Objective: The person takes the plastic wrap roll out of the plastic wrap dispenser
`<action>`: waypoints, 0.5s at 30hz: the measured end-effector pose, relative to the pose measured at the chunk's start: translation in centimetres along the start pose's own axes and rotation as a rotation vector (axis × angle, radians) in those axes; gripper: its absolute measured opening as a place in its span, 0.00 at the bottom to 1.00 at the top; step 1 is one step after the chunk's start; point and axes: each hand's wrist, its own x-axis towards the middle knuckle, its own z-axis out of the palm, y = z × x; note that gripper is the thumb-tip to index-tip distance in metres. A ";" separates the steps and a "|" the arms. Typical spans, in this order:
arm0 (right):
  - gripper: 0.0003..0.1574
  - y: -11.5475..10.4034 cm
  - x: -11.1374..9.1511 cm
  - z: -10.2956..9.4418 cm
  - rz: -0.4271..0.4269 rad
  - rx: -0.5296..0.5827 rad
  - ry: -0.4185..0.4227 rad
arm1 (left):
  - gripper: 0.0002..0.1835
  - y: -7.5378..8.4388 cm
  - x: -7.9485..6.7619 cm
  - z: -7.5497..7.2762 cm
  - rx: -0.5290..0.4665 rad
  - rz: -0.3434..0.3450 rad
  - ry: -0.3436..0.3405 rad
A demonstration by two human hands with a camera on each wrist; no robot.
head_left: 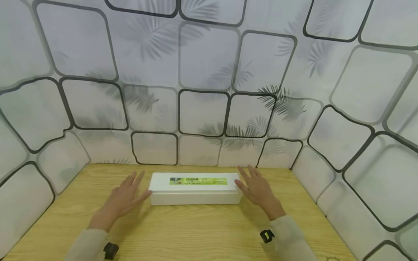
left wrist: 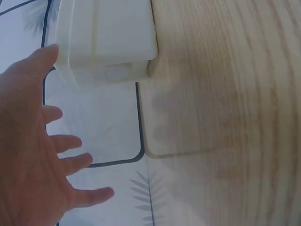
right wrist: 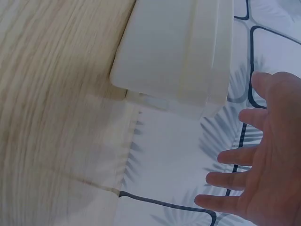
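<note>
A long white plastic box (head_left: 196,198) with a lid lies crosswise on the wooden table, a green printed label (head_left: 198,181) along its top. At its left end is my left hand (head_left: 122,197), fingers spread and straight, thumb tip right at the lid's corner. My right hand (head_left: 258,190) hovers by the opposite end, its fingers also spread. In the left wrist view the left thumb (left wrist: 44,61) overlaps the edge of the box. The right wrist view shows the box's end (right wrist: 155,56) apart from the right fingers. Neither palm holds anything.
The light wooden table (head_left: 196,232) reaches back to a wall covering (head_left: 202,112) with dark rounded outlines and leaf prints, which also encloses both sides. Dark wrist devices show at the left cuff (head_left: 111,250) and the right cuff (head_left: 267,236).
</note>
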 end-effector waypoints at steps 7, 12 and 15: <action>0.39 -0.8 0.9 0.3 -0.069 0.007 -0.007 | 0.51 -0.8 0.0 0.8 -0.127 0.018 -0.035; 0.38 -1.4 1.5 0.4 -0.108 0.031 -0.018 | 0.51 -1.0 0.2 1.2 -0.273 0.027 -0.054; 0.38 -1.9 1.9 0.4 -0.117 0.063 -0.039 | 0.50 -0.9 0.4 1.4 -0.322 0.023 -0.067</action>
